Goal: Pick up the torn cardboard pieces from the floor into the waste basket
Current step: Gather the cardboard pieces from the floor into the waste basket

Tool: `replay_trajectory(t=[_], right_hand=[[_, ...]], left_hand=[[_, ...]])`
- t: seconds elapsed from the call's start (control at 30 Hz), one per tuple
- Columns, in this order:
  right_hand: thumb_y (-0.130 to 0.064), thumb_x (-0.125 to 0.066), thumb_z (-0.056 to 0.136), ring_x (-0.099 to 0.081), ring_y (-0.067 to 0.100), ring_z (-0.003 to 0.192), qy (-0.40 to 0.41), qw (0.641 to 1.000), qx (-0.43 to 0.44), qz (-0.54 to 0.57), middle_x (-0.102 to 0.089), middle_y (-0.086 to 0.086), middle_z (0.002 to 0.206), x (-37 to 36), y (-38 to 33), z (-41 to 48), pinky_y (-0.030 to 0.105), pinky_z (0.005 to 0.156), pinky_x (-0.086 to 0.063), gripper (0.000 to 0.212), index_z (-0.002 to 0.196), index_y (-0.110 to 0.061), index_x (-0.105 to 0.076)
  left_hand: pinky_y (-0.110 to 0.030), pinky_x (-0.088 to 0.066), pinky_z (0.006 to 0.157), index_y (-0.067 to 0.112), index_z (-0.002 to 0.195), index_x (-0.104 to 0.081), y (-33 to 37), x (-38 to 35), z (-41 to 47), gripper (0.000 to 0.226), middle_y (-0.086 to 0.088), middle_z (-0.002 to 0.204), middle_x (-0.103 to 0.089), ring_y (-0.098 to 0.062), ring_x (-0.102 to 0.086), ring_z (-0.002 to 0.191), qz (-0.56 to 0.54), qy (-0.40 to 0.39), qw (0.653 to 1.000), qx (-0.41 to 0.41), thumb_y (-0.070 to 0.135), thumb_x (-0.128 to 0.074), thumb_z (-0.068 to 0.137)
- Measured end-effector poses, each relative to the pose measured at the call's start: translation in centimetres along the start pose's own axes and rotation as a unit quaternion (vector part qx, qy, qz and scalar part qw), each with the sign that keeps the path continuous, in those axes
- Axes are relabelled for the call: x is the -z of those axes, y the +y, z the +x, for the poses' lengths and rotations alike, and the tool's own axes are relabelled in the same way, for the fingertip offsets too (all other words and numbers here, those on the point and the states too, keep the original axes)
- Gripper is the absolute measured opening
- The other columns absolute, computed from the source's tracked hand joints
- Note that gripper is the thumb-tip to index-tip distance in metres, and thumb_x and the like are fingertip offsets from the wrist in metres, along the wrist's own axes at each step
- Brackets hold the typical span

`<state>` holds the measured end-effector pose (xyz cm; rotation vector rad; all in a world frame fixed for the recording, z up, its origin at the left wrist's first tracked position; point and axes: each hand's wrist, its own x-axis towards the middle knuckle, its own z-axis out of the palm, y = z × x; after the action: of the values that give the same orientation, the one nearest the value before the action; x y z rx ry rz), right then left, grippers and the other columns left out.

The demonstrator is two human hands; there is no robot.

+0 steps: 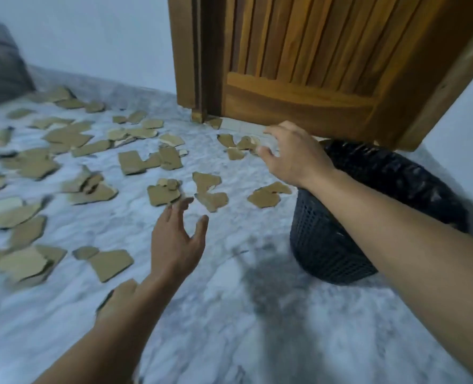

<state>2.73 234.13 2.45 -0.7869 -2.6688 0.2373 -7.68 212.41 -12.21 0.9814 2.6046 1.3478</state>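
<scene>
Several torn brown cardboard pieces (pixel 163 194) lie scattered over the pale marbled floor (pixel 224 314), mostly left and centre. A black mesh waste basket (pixel 340 245) lined with a black bag stands at the right, partly hidden by my right forearm. My left hand (pixel 178 239) hovers open, fingers spread, just short of two pieces (pixel 210 199) in the middle. My right hand (pixel 293 153) is open above the floor beside small pieces (pixel 235 146) near the door, holding nothing.
A wooden door (pixel 299 65) and its frame rise behind the basket. White walls close the back and the right. A dark grey cushion or piece of furniture (pixel 0 65) sits at the far left. A lone piece (pixel 268 196) lies just left of the basket.
</scene>
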Motion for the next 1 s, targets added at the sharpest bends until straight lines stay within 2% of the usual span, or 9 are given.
replay_trajectory(t=[0.07, 0.13, 0.23, 0.33, 0.5, 0.63, 0.83, 0.9, 1.0], right_hand=[[-0.048, -0.048, 0.102, -0.043, 0.025, 0.139, -0.028, 0.999, -0.004, 0.023, -0.044, 0.005, 0.153, -3.8, -2.6, 0.2, 0.041, 0.106, -0.043, 0.057, 0.149, -0.017, -0.048], [-0.052, -0.047, 0.102, -0.036, 0.026, 0.144, -0.071, 0.997, -0.006, 0.035, -0.040, 0.005, 0.158, -7.7, -4.5, -0.3, 0.044, 0.108, -0.041, 0.061, 0.152, -0.017, -0.043], [-0.056, -0.049, 0.101, -0.038, 0.028, 0.142, -0.128, 0.989, -0.007, 0.066, -0.036, 0.005, 0.159, -13.4, -6.5, -2.1, 0.046, 0.106, -0.042, 0.067, 0.155, -0.019, -0.037], [-0.066, -0.048, 0.096, -0.029, 0.028, 0.148, -0.188, 0.980, -0.008, 0.064, -0.024, 0.001, 0.166, -18.5, -7.3, -3.8, 0.049, 0.112, -0.036, 0.079, 0.160, -0.025, -0.027], [-0.088, -0.040, 0.083, -0.004, 0.031, 0.156, -0.246, 0.964, -0.097, 0.037, 0.004, 0.002, 0.171, -24.8, -7.2, -3.9, 0.061, 0.121, -0.015, 0.100, 0.162, -0.037, -0.007], [-0.099, -0.035, 0.070, 0.018, 0.034, 0.154, -0.234, 0.952, -0.197, 0.031, 0.023, 0.003, 0.168, -27.3, -4.6, -2.3, 0.070, 0.118, -0.003, 0.109, 0.159, -0.048, 0.005], [-0.112, -0.017, 0.049, 0.006, 0.042, 0.155, -0.166, 0.923, -0.348, 0.010, 0.011, 0.006, 0.171, -28.0, 3.1, 3.6, 0.077, 0.113, -0.005, 0.119, 0.149, -0.060, 0.018], [-0.110, -0.014, 0.054, 0.011, 0.043, 0.154, -0.183, 0.912, -0.368, -0.009, 0.012, 0.008, 0.170, -27.8, 4.6, 5.2, 0.077, 0.111, 0.006, 0.113, 0.149, -0.060, 0.020], [-0.108, -0.009, 0.055, 0.008, 0.043, 0.154, -0.211, 0.910, -0.357, -0.007, 0.010, 0.009, 0.171, -28.6, 5.1, 7.2, 0.077, 0.112, 0.008, 0.109, 0.148, -0.061, 0.021]], left_hand=[[-0.062, -0.024, 0.117, 0.035, 0.151, -0.035, -5.2, 1.5, -3.4, 0.079, -0.004, 0.158, -0.038, -0.033, -0.017, 0.153, 0.110, -0.007, 0.991, 0.071, 0.079, -0.039, 0.085], [-0.071, -0.007, 0.117, 0.041, 0.157, -0.017, -9.2, 2.7, -6.9, 0.099, -0.006, 0.168, -0.013, -0.038, 0.005, 0.154, 0.181, -0.036, 0.971, 0.155, 0.094, -0.029, 0.075], [-0.073, 0.005, 0.113, 0.044, 0.156, 0.014, -12.9, 4.4, -12.0, 0.117, -0.006, 0.166, 0.020, -0.043, 0.023, 0.149, 0.247, -0.100, 0.944, 0.195, 0.104, -0.021, 0.063], [-0.072, 0.010, 0.112, 0.043, 0.149, 0.030, -14.7, 4.8, -15.1, 0.122, -0.011, 0.160, 0.034, -0.045, 0.034, 0.144, 0.286, -0.161, 0.928, 0.174, 0.108, -0.015, 0.056], [-0.078, -0.002, 0.109, 0.044, 0.158, -0.007, -16.5, 3.6, -14.4, 0.111, -0.017, 0.166, 0.002, -0.050, 0.009, 0.150, 0.288, -0.162, 0.931, 0.154, 0.103, -0.028, 0.066], [-0.078, 0.000, 0.111, 0.048, 0.157, -0.005, -18.0, 3.0, -9.5, 0.105, -0.012, 0.166, 0.003, -0.047, 0.014, 0.150, 0.286, -0.143, 0.944, 0.086, 0.101, -0.027, 0.069], [-0.073, -0.003, 0.112, 0.057, 0.153, 0.001, -21.0, 2.2, 0.1, 0.089, -0.009, 0.169, -0.001, -0.050, 0.002, 0.150, 0.333, -0.178, 0.923, 0.072, 0.097, -0.009, 0.074], [-0.069, -0.015, 0.110, 0.052, 0.153, -0.020, -21.6, 2.1, 2.3, 0.082, -0.014, 0.165, -0.020, -0.050, -0.016, 0.145, 0.347, -0.150, 0.924, 0.050, 0.091, -0.015, 0.081], [-0.060, -0.030, 0.103, 0.039, 0.134, -0.053, -22.1, 1.5, 5.0, 0.070, -0.015, 0.141, -0.048, -0.045, -0.036, 0.131, 0.320, -0.078, 0.943, 0.043, 0.082, -0.026, 0.085]])
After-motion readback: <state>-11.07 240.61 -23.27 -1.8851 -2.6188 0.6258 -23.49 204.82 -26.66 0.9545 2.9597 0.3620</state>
